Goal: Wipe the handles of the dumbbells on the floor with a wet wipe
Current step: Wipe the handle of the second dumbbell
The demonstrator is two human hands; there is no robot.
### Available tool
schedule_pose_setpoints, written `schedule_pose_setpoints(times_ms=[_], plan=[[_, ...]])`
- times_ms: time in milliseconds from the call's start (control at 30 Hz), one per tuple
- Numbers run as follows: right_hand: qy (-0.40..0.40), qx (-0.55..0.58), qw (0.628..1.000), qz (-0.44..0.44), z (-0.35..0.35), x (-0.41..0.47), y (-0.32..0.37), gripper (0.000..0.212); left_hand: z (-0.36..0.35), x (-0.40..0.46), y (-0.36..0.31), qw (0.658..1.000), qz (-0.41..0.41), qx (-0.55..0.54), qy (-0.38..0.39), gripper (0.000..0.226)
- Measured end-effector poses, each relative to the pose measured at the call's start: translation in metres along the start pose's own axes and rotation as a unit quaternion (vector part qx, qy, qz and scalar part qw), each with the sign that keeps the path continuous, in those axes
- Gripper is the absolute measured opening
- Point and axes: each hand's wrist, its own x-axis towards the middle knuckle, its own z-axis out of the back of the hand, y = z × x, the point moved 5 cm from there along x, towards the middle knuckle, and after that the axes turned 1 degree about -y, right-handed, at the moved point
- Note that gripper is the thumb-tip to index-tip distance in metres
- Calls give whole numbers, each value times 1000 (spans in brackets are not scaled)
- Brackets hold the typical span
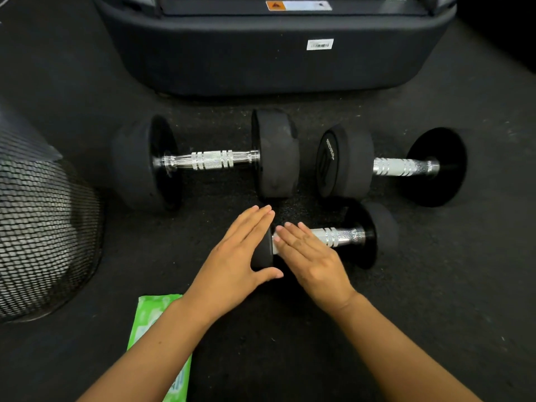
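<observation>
Floor: dark speckled rubber gym flooring (435, 329), grippy-looking, so I judge the weights will tend to stay put rather than slide.
Background: black base of a gym machine (275, 62) across the top, with a white barcode sticker; a black mesh basket (43, 227) at the left edge.
Large left dumbbell (203, 161): lies on its side, round black heads, knurled chrome handle fully exposed; likely heavy and rigid, best wiped in place by wrapping the wipe around the bar.
Right dumbbell (391, 166): just beside the first, heads near each other, chrome handle bare; same handling, roll it rather than lift it.
Small dumbbell (348, 236): nearest the person, in front of the other two; probably light enough to turn with one hand, though round heads could let it roll.
Wet wipe pack (150, 320): green soft pouch on the floor, partly under the left forearm; light, floppy, needs one hand to steady it while a sheet is pulled.
Left hand (240, 256): flat and open, fingers together, palm resting on the small dumbbell's near head, thumb at its edge; gripping nothing.
Right hand (310, 256): open, fingers extended over the small handle, empty; whether it touches the bar is unclear.
Wipe sheet: none visible in either hand.
</observation>
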Motion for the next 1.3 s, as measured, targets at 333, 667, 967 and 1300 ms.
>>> schedule_pose_setpoints(times_ms=[333, 667, 967, 1300], plan=[[19, -32, 996, -82, -4, 10, 13, 40, -2, 1, 1, 1000, 5, 0, -2, 94], [76, -22, 985, -151, 11, 22, 9, 41, -2, -1, 0, 1000, 3, 3, -5, 96], [195, 34, 958, -207, 20, 44, -6, 10, 0, -2, -3, 1000, 0, 11, 5, 92], [200, 57, 953, -220, 24, 46, -18, 19, 1, 0, -9, 990, -26, 140, 3, 83]])
